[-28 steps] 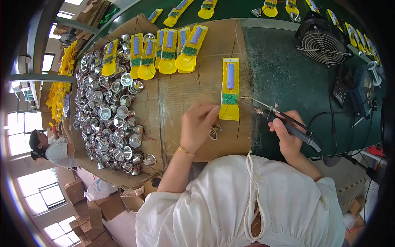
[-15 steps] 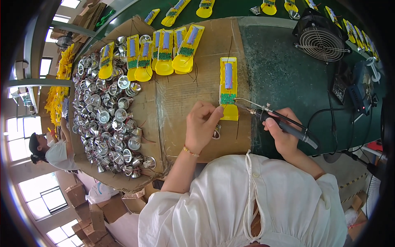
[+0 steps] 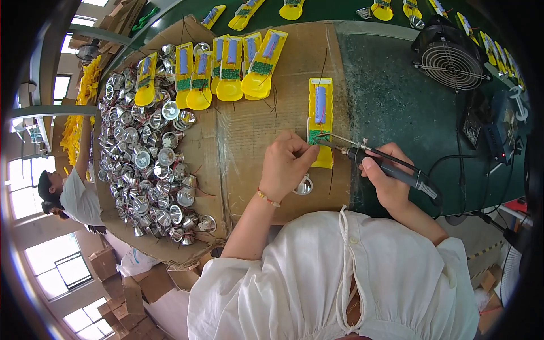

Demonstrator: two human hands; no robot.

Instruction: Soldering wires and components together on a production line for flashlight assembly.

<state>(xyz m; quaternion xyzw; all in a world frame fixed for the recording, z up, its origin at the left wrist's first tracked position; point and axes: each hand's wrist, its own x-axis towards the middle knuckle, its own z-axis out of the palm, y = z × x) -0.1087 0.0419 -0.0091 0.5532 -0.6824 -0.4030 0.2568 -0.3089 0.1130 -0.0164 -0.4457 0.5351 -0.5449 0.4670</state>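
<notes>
Head view, left hand (image 3: 288, 164) pinched, hold unclear, right hand (image 3: 389, 177) grasping angled soldering iron (image 3: 396, 172)

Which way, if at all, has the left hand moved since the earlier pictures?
Yes, rightward: the left hand is now closer to the right edge of the brown cardboard than before.

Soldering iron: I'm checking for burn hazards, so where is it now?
In the head view, the soldering iron is right of centre, in the right hand, its tip by the green circuit board of the nearest yellow housing.
</notes>
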